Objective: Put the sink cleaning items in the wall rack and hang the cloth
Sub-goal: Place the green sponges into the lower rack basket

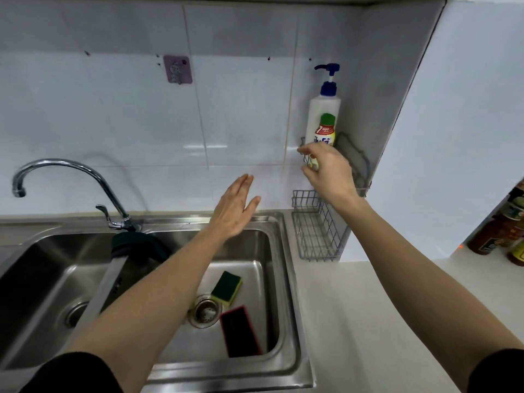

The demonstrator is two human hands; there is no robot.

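the dark cloth (136, 246) lies draped over the sink divider (113, 282) below the tap. the left hand (234, 209) hovers flat, fingers straight, holding nothing — below it two sponges (226, 287) lie in the basin. the right hand (329, 173) curls round the small green-capped bottle (326, 131) at the upper wall rack (360, 171).

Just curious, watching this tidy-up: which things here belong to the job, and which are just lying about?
Job: green-capped bottle, wall rack, green sponge, red-edged scrubber, dark cloth, purple hook.
Lying about: pump bottle, tap, condiment bottles.
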